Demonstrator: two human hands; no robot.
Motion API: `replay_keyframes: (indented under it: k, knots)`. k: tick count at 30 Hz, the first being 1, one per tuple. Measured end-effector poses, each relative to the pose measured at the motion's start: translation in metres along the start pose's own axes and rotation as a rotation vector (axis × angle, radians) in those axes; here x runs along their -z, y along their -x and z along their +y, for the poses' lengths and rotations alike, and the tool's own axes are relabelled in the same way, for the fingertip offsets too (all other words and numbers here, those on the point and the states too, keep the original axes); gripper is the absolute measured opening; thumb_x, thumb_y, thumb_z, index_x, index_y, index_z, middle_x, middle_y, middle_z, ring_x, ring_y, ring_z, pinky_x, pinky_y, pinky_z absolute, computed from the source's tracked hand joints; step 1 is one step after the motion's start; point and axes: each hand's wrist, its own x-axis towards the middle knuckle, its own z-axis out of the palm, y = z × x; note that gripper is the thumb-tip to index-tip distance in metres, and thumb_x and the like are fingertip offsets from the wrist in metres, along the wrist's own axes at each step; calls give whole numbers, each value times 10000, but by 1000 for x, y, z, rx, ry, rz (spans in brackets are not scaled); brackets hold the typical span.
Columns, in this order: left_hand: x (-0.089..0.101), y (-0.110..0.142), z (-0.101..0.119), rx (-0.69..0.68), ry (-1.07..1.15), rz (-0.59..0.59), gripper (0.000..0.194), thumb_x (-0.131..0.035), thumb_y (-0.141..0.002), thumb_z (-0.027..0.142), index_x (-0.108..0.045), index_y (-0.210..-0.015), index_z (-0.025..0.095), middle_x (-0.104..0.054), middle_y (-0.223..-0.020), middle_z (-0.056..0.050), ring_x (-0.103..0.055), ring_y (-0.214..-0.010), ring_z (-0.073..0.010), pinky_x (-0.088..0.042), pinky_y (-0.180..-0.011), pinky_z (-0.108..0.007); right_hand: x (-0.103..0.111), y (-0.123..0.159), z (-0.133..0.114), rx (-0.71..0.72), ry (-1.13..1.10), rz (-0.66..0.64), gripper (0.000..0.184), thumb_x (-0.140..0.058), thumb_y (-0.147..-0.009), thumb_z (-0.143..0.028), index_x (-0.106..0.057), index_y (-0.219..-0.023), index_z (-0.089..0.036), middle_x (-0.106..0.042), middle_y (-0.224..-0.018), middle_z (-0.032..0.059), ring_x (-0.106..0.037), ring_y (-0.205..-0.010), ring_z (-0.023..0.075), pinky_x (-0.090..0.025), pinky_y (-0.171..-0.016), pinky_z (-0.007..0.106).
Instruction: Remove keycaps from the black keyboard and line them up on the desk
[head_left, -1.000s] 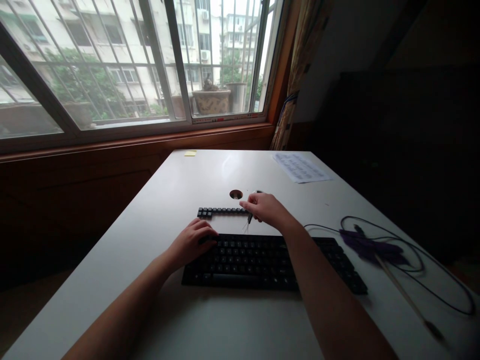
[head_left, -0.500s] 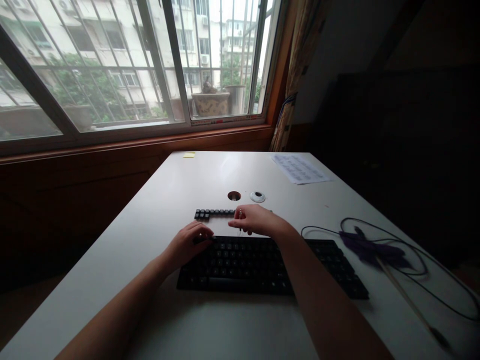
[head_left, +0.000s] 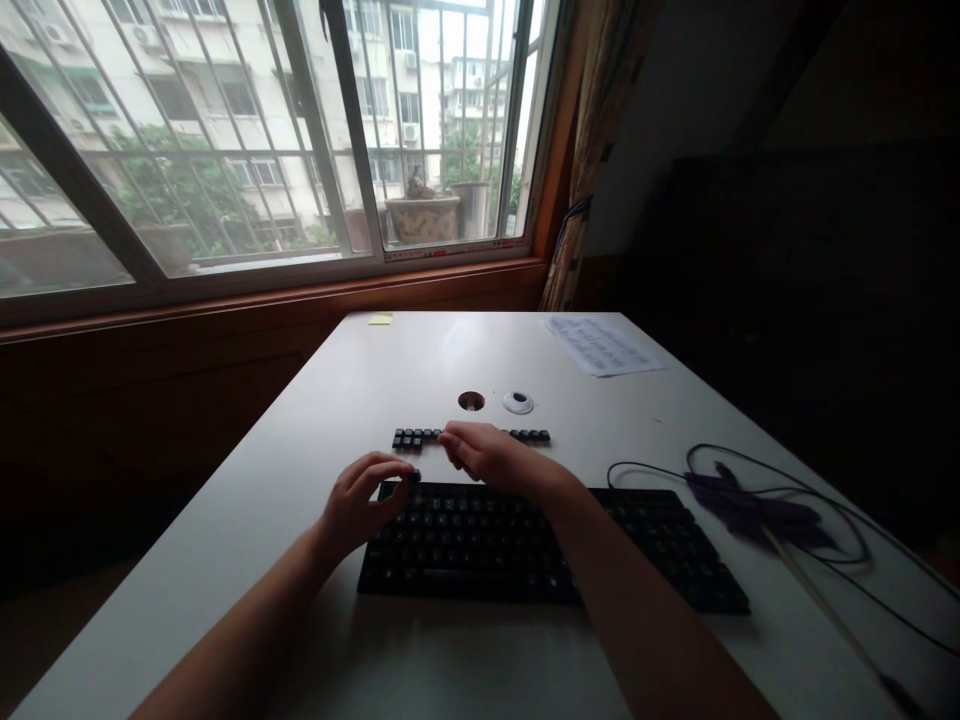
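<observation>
My left hand [head_left: 367,492] pinches a small black keycap [head_left: 413,475] between thumb and fingers, just above the top left corner of the black keyboard [head_left: 480,580]. Over the keyboard's far edge, my right hand [head_left: 480,452] is closed with its fingers curled. The wire keycap puller seen in it a moment ago is now hidden by the hand. Beyond the hands, loose keycaps [head_left: 407,438] lie lined up on the white table, with a short second row at the left end. My right hand covers the middle of that line, and my right forearm crosses the keyboard.
Behind the keycaps are a round hole [head_left: 471,401] in the tabletop and a white ring-shaped cover [head_left: 518,402]. Printed sheets [head_left: 604,345] and a yellow sticky note [head_left: 380,319] lie farther back. On the right are a looped black cable [head_left: 780,449] and a purple cloth [head_left: 750,508].
My left hand has lifted slightly off the keyboard, and a keycap now shows in its pinch. My right hand has shifted left and turned, hiding the puller. The view has tilted up slightly.
</observation>
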Motion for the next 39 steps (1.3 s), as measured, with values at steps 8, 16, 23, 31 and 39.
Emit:
replay_keyframes:
  k: [8,16,23,31,39]
  knots:
    - [1,3,-3,-24,-69,-18,379,-646,-818,73,-573,-1140,261,-689,-982,-53,-666,-883,-187,-569,-773,-349,-9,-2,-1,-9,-75,-140,292,-576,-900,-457,-705,-933,-197,-689,-834,26,-595,-765,151,-419,-676,245]
    - [2,0,-2,-105,-96,-21,400,-665,-804,50,-575,-1143,241,-690,-985,-57,-660,-862,-184,-564,-756,-339,-14,-4,-6,5,-137,-138,235,-668,-836,-388,-753,-966,-211,-709,-822,16,-617,-775,149,-422,-685,237]
    - [-3,-2,-1,3,-3,12,336,-643,-833,78,-564,-1131,211,-634,-1029,-72,-656,-894,-177,-568,-784,-330,-10,-2,-7,61,-27,8,195,-685,-815,-334,-761,-943,-209,-680,-773,12,-591,-696,125,-404,-630,226]
    - [-4,-1,-5,136,28,-69,177,-620,-873,154,-585,-1041,198,-609,-967,-53,-625,-782,-141,-546,-710,-292,-18,-4,-5,100,62,37,142,-697,-795,-248,-760,-917,-211,-678,-757,6,-585,-685,117,-405,-648,221]
    - [-7,-3,-8,176,58,-79,140,-629,-874,166,-602,-1009,189,-607,-915,-44,-626,-751,-132,-545,-669,-271,-23,-8,-4,49,88,157,152,-688,-806,-294,-759,-895,-193,-681,-730,18,-592,-653,122,-404,-620,229]
